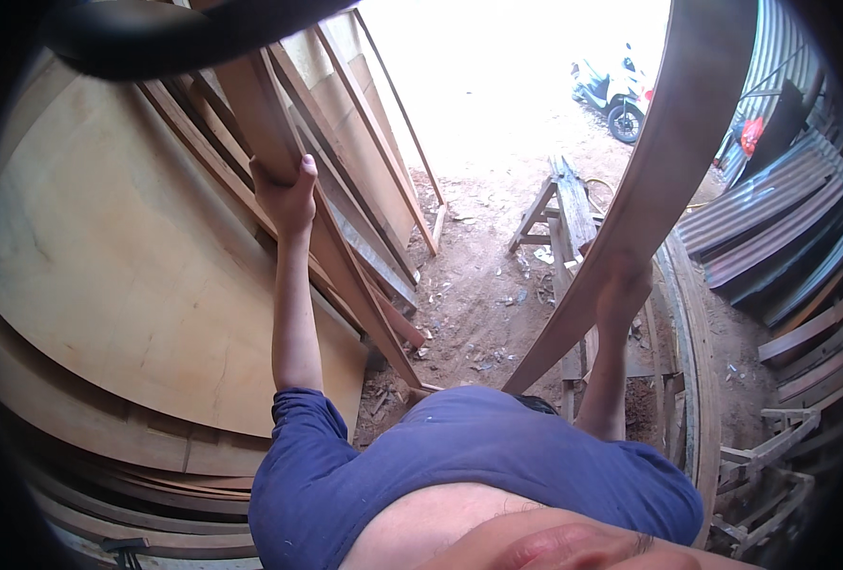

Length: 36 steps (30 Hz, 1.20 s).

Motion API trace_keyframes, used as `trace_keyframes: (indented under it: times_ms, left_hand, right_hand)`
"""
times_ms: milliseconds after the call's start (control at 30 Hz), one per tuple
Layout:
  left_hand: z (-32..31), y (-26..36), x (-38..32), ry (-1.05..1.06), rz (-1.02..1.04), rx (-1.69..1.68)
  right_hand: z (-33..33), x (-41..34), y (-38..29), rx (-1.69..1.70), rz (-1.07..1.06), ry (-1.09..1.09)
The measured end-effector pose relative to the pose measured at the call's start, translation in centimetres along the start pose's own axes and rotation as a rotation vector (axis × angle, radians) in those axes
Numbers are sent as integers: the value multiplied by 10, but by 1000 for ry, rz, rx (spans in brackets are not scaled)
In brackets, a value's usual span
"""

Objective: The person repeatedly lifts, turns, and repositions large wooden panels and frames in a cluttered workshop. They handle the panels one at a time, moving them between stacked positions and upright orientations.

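My left hand [286,199] is wrapped around a long wooden plank [350,292], its thumb lying over the near edge. This plank slopes from the upper left down to the ground in front of my body. On the other side, my right hand [625,274] grips the edge of a wide, smooth wooden board [678,142]. That board rises steeply past the top of the picture, and its lower end disappears beside my shirt. The fingers of my right hand are blurred and partly hidden.
Large plywood sheets [136,249] and several timber lengths [386,278] lean at the left. A wooden sawhorse [564,206] stands ahead on the dirt floor [464,285], which is strewn with scraps. Corrugated metal sheets [763,221] lie at the right. A motor scooter [614,100] is parked outside.
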State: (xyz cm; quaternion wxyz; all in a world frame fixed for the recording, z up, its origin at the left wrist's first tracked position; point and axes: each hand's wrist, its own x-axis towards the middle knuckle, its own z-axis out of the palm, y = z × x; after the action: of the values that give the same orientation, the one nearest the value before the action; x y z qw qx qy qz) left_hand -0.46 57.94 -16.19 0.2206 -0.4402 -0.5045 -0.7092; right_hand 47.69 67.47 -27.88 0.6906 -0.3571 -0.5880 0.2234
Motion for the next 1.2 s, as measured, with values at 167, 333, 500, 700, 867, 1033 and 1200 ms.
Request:
trace_keyframes:
  times_ms: [167, 333, 500, 700, 867, 1033, 1200]
  left_hand:
    - [42, -1, -1, -48, 36, -130]
    - [98, -18, 10, -113, 39, -233]
    - [169, -49, 44, -216, 144, -244]
    - [238, -72, 39, -311, 161, -83]
    - [260, -108, 8, -341, 17, -216]
    - [253, -150, 25, -470, -119, -391]
    - [231, -110, 15, -248, -158, 60]
  right_hand:
    - [-21, 1, -2, -4, 12, 53]
    - [-28, 5, -34, -135, -59, 171]
    - [-22, -3, -61, 4, -78, 265]
    - [-11, -35, -47, -91, -135, 221]
    - [4, -61, -31, -101, 29, 129]
    - [22, -64, -29, -150, 2, 73]
    - [40, -68, -36, -214, -72, 44]
